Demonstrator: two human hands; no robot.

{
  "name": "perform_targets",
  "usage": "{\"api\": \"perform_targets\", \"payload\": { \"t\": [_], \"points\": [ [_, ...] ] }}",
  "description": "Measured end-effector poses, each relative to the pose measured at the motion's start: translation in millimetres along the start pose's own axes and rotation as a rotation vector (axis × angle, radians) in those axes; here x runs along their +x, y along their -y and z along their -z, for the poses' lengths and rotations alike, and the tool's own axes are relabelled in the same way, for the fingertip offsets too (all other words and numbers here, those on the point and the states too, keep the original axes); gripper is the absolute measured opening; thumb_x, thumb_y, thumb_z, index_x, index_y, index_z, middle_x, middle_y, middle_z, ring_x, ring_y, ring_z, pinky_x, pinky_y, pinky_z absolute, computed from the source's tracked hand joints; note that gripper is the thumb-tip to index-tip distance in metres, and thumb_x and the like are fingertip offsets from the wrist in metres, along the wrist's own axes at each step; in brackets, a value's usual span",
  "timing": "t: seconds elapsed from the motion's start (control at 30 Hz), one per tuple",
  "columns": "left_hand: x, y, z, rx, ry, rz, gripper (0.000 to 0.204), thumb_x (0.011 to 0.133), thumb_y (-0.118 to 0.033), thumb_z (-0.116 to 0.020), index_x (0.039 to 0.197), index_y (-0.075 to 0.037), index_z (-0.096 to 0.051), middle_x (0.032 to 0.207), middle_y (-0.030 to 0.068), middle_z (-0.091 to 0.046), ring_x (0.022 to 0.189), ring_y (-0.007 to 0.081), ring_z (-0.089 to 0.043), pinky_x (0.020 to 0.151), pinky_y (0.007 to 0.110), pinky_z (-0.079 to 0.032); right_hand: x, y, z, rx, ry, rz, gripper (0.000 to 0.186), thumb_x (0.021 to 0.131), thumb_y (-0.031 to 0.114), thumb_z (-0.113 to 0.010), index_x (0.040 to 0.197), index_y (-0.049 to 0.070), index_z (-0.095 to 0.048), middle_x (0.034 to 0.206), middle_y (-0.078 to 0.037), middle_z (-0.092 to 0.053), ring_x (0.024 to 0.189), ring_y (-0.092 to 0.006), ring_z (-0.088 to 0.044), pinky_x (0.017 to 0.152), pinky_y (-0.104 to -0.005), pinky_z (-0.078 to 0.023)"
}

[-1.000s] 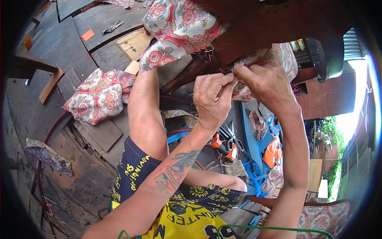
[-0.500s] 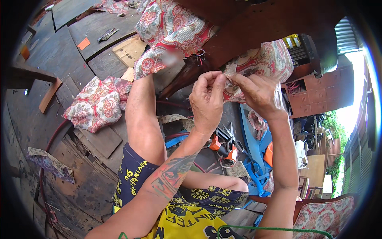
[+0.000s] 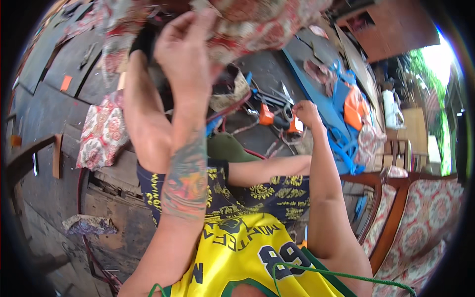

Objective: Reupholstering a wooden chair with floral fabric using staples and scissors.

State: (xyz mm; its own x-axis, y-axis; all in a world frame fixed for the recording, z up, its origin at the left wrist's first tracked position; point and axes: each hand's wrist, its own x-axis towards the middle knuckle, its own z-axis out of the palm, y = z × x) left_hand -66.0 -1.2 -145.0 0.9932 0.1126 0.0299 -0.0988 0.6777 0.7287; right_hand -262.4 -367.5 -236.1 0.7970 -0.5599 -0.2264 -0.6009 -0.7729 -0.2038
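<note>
A: Where were the hands?
B: The left hand [image 3: 185, 57] was raised, fingers closed on the floral fabric [image 3: 257, 24] at the top of view.
A: And the right?
B: The right hand [image 3: 306, 112] was closed in a fist, low beside the orange tool [image 3: 267, 116] and scissors [image 3: 284, 96] on the floor.

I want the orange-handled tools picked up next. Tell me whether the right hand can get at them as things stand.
Probably yes. The right hand is down on the floor right beside the orange-handled tools, with nothing lying between them. The left hand is up at the floral fabric, out of the way.
</note>
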Motion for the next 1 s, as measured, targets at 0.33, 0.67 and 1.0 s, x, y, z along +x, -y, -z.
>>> {"api": "perform_targets", "payload": {
  "t": [0.33,0.67,1.0],
  "points": [
    [-2.1,11.6,-12.6,-0.078,0.024,-0.047,0.026,0.099,-0.015,-0.073,0.116,0.004,-0.07,0.105,0.0119,-0.076,0.092,0.018,-0.069,0.091,0.031,-0.055,-9.4,-3.2,-32.6,-0.109,-0.215,-0.122,0.035,0.084,0.019,-0.071,0.116,0.004,-0.075,0.121,-0.025,-0.07,0.119,-0.0355,-0.067,0.102,-0.0415,-0.052],
    [-22.0,-9.8,-11.6,-0.09,0.042,0.017,0.019,0.103,-0.015,-0.068,0.111,0.003,-0.067,0.099,0.0085,-0.074,0.089,0.0133,-0.069,0.087,0.027,-0.054,20.5,-14.5,-23.4,-0.226,0.11,-0.222,0.074,0.074,0.031,-0.077,0.137,-0.001,-0.056,0.142,-0.03,-0.053,0.135,-0.0469,-0.052,0.114,-0.045,-0.045],
    [-12.9,10.2,-8.0,-0.186,0.091,0.003,0.02,0.106,-0.016,-0.064,0.113,0.003,-0.065,0.102,0.0074,-0.072,0.091,0.0108,-0.067,0.088,0.027,-0.054,28.7,-10.7,0.4,-0.31,0.173,-0.063,0.075,0.074,0.016,-0.071,0.145,0.003,-0.055,0.125,-0.032,-0.067,0.124,-0.0439,-0.063,0.108,-0.0484,-0.049]
  ]
}}
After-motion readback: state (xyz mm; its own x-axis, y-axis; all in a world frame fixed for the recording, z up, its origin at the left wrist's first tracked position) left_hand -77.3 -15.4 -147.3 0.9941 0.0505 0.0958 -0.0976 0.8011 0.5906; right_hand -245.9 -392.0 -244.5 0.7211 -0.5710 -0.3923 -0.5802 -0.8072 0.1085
